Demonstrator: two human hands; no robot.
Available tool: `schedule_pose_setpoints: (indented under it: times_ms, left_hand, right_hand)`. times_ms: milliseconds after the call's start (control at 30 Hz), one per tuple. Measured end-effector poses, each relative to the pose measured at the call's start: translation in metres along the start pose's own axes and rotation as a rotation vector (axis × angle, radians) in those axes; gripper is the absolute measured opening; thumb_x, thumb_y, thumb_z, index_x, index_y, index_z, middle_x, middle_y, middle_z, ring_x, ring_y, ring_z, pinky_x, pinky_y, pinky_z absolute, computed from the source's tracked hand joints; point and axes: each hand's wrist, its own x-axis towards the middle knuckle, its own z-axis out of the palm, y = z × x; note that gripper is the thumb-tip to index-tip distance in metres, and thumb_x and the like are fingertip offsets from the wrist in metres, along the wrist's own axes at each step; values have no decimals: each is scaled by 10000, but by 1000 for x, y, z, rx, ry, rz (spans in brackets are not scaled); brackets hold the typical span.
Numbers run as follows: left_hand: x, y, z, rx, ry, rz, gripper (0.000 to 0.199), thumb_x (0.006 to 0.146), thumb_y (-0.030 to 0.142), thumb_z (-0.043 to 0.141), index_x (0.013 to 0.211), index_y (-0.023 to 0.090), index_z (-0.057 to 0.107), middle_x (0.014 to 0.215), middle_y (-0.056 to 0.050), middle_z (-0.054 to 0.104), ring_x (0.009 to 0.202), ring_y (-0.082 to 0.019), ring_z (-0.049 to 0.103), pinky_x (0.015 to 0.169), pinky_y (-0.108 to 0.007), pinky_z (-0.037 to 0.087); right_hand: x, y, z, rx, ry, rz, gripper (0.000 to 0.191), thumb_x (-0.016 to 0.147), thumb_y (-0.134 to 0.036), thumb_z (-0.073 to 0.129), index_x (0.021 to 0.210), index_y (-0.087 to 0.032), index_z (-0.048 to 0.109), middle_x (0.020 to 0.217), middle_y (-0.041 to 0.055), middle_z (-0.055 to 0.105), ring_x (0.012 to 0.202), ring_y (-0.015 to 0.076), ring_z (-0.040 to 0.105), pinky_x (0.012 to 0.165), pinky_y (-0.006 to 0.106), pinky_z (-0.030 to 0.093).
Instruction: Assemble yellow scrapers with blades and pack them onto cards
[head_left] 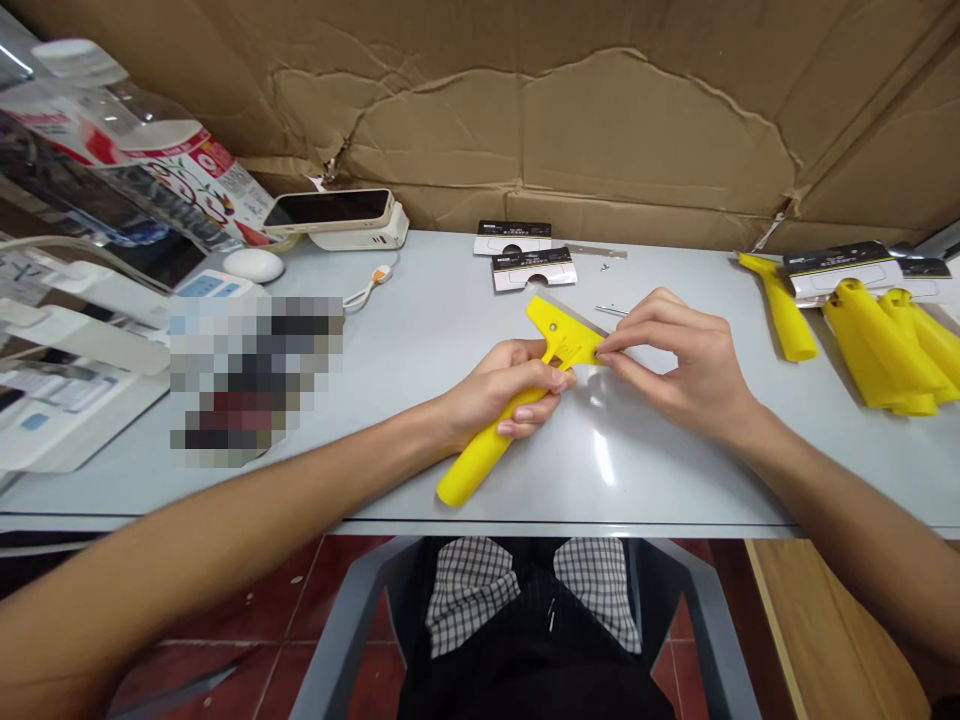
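Item: a yellow plastic scraper [487, 450], held over the middle of the bench [420, 330]. I am logging my left hand [502, 390] wrapping fully around its handle, while my right hand's fingers [611, 345] are pinching its flat head. Spare yellow handles [877, 345] are lying by the right edge.

L hand [499, 385] curled shut, R hand [675, 365] pinching.

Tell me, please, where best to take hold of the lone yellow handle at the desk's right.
Take the yellow handle by its thick tubular end, from above on the near side. That end lies past the packaging card, toward you, and should wrap easily, as the left hand wraps the matching scraper.
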Motion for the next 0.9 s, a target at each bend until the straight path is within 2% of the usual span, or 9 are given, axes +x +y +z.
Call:
schedule_pose_setpoints:
  times_ms: [233,600,767,900]
  left_hand:
    - [0,0,1,-12,7,11,235,863,280,792,790,193,587,486,79,451,337,-38,287,321,-139,258]
    - [1,-1,0,-41,8,11,215,854,249,780,779,186,589,490,81,461,336,-33,283,319,-127,265]
    - [1,-2,-1,-30,15,9,217,862,266,766,768,191,586,468,82,447,327,-30,259,320,-126,265]
    - [2,-1,-2,-35,35,20,210,853,273,759,755,189,593,458,82,431,325,-26,244,318,-125,251]
  right_hand:
    - [0,-2,-1,-107,-6,-66,161,1008,-157,695,946,-293,756,895,50,775,850,251,681,756,452,556]
    - [-3,-1,4,-393,64,-294,188,981,-78,724,964,-263,701,893,46,761,842,243,629,701,425,448]
    - [-4,-1,2,-376,27,-330,173,967,-87,762,1015,-250,729,912,50,770,851,240,635,707,415,452]
    - [-5,-1,1,-345,-19,-299,174,952,-125,772,1085,-238,779,943,79,767,871,262,651,712,427,460]
